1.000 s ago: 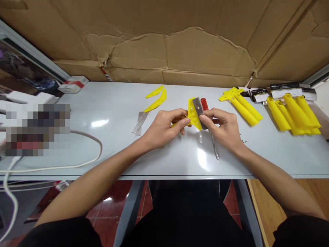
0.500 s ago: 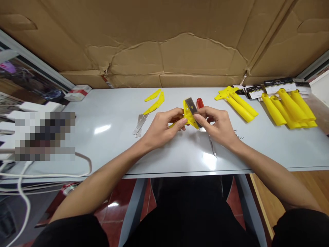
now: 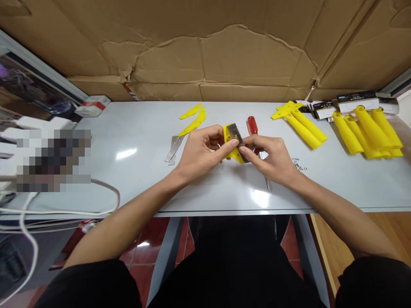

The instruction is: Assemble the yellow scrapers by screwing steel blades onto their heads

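Yellow plastic showed between the person's two hands, where a yellow piece (image 3: 236,156) was held above the middle of the desk (image 3: 141,188) with a dark metal blade (image 3: 236,132) lying along its right side. The left hand (image 3: 205,147) had a closed grip on the yellow piece, its thumb reaching across to the face of the blade. The right hand (image 3: 271,158) pinched the blade near its lower end, its thumb in front and its other fingers mostly hidden behind.

Just beyond the right hand lay a screwdriver (image 3: 252,125), its red handle pointing away from the person and its shaft passing beneath the hand, with the end showing on the near side. Small metal screws (image 3: 298,165) were scattered just right of that hand.

Left of the hands, two loose blades (image 3: 175,149) overlapped, touching the lower end of one of two slim yellow strips (image 3: 195,123). Farther right, a yellow head piece (image 3: 287,110) lay at the top of a pair of yellow tubes (image 3: 305,128). More yellow handles (image 3: 369,134) were heaped near the right end, in front of black-and-white packets (image 3: 358,102). Brown cardboard (image 3: 205,60) stood along the back.
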`<state>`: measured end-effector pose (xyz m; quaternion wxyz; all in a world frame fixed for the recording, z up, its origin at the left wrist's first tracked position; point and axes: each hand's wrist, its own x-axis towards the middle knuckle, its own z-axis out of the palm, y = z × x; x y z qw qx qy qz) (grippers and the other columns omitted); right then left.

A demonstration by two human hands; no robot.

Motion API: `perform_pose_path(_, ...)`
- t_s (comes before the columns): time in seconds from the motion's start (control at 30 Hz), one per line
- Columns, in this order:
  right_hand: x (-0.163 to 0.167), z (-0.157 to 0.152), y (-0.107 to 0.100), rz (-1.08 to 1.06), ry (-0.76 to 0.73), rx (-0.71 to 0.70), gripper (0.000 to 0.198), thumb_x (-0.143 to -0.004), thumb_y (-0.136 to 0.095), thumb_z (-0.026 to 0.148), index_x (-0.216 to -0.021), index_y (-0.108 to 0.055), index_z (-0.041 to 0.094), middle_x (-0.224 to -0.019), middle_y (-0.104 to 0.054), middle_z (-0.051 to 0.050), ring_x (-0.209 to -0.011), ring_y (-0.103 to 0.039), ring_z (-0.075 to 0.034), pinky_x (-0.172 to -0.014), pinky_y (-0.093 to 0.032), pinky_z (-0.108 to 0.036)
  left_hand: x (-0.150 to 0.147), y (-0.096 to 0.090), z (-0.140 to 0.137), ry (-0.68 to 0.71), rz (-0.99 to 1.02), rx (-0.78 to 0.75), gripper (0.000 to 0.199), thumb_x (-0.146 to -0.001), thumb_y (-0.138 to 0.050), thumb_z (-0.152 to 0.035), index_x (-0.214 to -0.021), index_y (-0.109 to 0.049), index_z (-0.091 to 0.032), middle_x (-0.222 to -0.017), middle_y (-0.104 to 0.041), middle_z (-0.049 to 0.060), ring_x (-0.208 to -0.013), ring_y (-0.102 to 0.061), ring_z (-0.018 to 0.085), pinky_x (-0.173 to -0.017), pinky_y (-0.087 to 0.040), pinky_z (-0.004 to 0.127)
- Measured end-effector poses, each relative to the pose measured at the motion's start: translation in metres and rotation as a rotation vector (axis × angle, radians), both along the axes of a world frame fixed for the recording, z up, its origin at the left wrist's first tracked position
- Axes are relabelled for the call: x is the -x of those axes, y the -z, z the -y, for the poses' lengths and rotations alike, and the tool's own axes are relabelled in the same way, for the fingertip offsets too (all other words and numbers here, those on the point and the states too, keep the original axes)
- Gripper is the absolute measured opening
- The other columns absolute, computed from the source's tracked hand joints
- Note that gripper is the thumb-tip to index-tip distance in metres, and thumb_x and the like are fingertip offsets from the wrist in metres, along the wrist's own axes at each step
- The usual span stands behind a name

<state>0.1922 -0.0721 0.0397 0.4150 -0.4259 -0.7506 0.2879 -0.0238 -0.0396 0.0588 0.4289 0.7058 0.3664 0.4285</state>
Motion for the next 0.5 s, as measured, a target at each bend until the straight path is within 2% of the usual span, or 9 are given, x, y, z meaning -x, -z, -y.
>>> perform_pose_path(0.13, -0.0026, -0.0003, -0.0016, -0.021, -0.033, -0.008, 0.036, -0.102, -0.070, 0.045, -0.110, -0.081, 0.011, -0.091, -0.075, -0.003, -0.074, -0.064, 0.000, -0.071, -0.052, -0.010, 0.0015, -0.0018, -0.0016, -0.018, 0.032, -0.011, 0.043, -0.087, -0.091, -0.059, -0.084, -0.073, -0.020, -0.077, -0.075, 0.001, -0.063, -0.070, 0.012, -0.053, -0.057, 0.023)
perform_pose_path(0.2, -0.0023, 0.0005, -0.0010, -0.022, -0.004, -0.033, 0.041, -0.101, -0.072, 0.050, -0.102, -0.081, 0.011, -0.084, -0.073, -0.002, -0.070, -0.061, 0.001, -0.069, -0.049, -0.011, 0.0016, -0.0031, -0.0008, -0.013, 0.031, -0.010, 0.043, -0.090, -0.087, -0.060, -0.084, -0.073, -0.020, -0.075, -0.075, 0.001, -0.060, -0.069, 0.012, -0.051, -0.056, 0.023)
perform_pose_path(0.33, 0.0005, 0.0034, 0.0028, 0.012, 0.030, -0.052, 0.047, -0.101, -0.070, 0.057, -0.100, -0.078, 0.011, -0.073, -0.069, 0.000, -0.059, -0.055, 0.002, -0.063, -0.043, -0.013, 0.0012, -0.0033, 0.0014, -0.015, 0.020, -0.030, 0.044, -0.096, -0.082, -0.060, -0.083, -0.071, -0.020, -0.074, -0.074, 0.000, -0.059, -0.068, 0.010, -0.050, -0.055, 0.021)
perform_pose_path(0.5, 0.0041, 0.0063, 0.0054, 0.053, 0.043, -0.073, 0.050, -0.104, -0.065, 0.060, -0.099, -0.075, 0.011, -0.068, -0.067, 0.002, -0.054, -0.050, 0.003, -0.060, -0.039, -0.014, 0.0016, -0.0012, 0.0003, 0.031, 0.030, -0.021, 0.050, -0.093, -0.084, -0.065, -0.081, -0.068, -0.019, -0.073, -0.071, 0.000, -0.059, -0.067, 0.010, -0.052, -0.055, 0.020)
